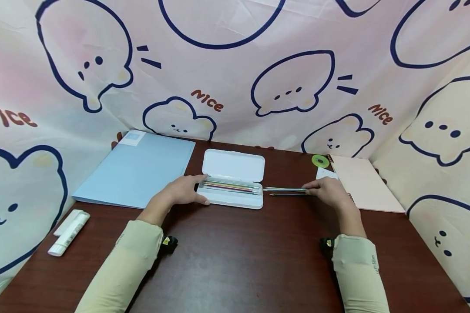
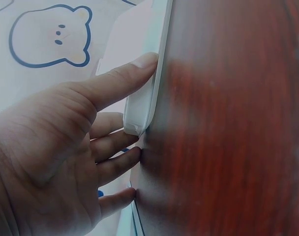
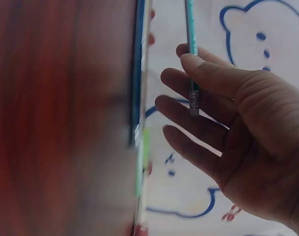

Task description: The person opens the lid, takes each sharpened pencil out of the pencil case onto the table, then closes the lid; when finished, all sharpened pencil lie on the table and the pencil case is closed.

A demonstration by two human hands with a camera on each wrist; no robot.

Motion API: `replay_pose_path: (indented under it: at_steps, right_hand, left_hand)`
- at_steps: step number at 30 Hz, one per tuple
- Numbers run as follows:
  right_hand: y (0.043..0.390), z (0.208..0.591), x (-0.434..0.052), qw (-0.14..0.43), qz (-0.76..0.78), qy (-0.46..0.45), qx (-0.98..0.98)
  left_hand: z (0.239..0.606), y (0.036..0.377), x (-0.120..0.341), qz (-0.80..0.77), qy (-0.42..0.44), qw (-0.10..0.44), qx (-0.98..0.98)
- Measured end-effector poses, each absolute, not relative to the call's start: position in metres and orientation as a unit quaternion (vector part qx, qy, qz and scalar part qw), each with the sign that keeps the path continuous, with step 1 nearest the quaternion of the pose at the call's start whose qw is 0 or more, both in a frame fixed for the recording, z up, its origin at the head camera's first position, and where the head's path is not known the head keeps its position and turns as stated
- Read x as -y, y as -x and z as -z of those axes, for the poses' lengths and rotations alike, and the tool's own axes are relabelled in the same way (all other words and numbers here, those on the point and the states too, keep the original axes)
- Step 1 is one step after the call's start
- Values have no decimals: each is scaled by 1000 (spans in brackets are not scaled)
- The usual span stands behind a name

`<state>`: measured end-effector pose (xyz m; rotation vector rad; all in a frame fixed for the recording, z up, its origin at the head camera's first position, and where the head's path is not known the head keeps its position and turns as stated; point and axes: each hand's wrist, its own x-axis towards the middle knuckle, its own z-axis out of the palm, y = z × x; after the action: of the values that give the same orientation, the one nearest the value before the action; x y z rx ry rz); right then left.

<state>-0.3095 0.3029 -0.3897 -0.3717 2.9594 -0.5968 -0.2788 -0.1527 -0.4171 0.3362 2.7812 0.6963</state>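
Dark red-brown wood makes up the surface (image 1: 235,261), which carries one blue folder (image 1: 137,169) at its far left corner, one pink notebook (image 1: 366,182) at its far right, and one white pencil case (image 1: 233,179) lying open at the middle of the far edge with several coloured pencils (image 1: 229,187) in its tray. Left hand (image 1: 186,190) rests with straight fingers against the case's left end. Right hand (image 1: 327,191) pinches one teal pencil (image 1: 283,189) just right of the case, above another thin pencil (image 1: 287,194) lying there.

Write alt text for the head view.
A person's left hand steadies an open white plastic pencil case holding pencils, on a dark wooden table, while the right hand pinches a green pencil beside it. A light blue folder lies left.
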Motion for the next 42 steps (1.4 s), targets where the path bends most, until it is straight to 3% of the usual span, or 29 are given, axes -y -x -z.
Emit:
replay_pose_path:
  at_steps: [9,20,42]
  right_hand:
    - [311,400,-322,71,175,113,-975]
    - [318,407,-310,50,136,148,-978]
    - [328,412,-303,48,136,132,-981]
  left_hand:
    - [417,279,155,-234,-114,130,-957]
    - [414,277,154,-233,-112,129,-957]
    - [415,277,153,-236,-118,129,-956]
